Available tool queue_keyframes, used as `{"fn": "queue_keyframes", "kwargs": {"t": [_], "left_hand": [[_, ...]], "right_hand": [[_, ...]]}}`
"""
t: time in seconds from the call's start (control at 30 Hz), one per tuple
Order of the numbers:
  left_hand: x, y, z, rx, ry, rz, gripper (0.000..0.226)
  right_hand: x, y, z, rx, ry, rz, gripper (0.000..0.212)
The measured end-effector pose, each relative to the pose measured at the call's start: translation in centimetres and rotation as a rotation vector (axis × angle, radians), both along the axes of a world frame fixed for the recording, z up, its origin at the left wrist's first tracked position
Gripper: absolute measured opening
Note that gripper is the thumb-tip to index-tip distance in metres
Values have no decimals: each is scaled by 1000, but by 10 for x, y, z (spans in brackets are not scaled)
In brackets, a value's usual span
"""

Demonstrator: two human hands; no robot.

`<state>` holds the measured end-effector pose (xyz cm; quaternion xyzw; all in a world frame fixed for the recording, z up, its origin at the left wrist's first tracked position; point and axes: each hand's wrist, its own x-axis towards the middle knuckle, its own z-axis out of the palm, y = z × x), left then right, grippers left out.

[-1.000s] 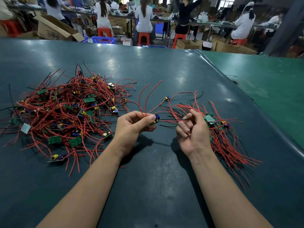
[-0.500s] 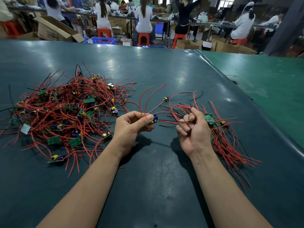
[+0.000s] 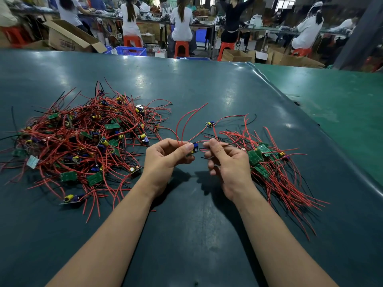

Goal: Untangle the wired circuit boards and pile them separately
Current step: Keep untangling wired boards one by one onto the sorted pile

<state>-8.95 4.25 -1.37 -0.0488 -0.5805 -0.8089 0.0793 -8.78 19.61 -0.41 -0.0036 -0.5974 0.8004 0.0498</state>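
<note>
1. The left hand (image 3: 165, 156) pinches a small green circuit board with a blue component (image 3: 194, 149) between thumb and curled fingers, held above the dark teal counter (image 3: 186, 224).
2. Two long red wires (image 3: 186, 121) rise from that board and arch up and to the right.
3. The right hand (image 3: 230, 164) has its fingers curled and pinches thin red and black wires just beside the held board.
4. A large tangled heap of red-wired green circuit boards (image 3: 87, 141) lies on the counter to the left of the hands.
5. A smaller pile of green boards with red wires fanned out (image 3: 273, 168) lies to the right, touching the right hand's far side.
6. One small lone board with a yellow part (image 3: 210, 124) lies between the piles, beyond the hands.
</note>
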Motion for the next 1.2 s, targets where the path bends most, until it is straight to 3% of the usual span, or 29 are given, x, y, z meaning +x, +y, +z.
{"fn": "queue_keyframes", "kwargs": {"t": [0.37,0.47,0.57,0.67,0.77,0.9,1.03,1.2], "left_hand": [[-2,-3,3,113,-40,-20,11],[-2,-4,4,100,-59,-95,17],[-3,-5,4,120,-77,-117,25],[-2,-3,4,148,-67,-94,19],[-2,-2,6,210,-72,-28,6],[-4,-1,3,154,-75,73,6],[-6,-1,-1,78,-58,89,8],[-8,0,2,164,-15,159,14]], "right_hand": [[-9,15,8,-198,130,-424,20],[-10,18,6,-206,154,-508,10],[-12,21,4,-144,173,-591,20],[-13,22,0,-68,201,-597,17],[-13,20,-3,1,211,-585,38],[-11,20,-1,85,238,-664,8],[-9,21,-1,168,259,-746,20],[-6,22,0,124,107,-499,21]]}}
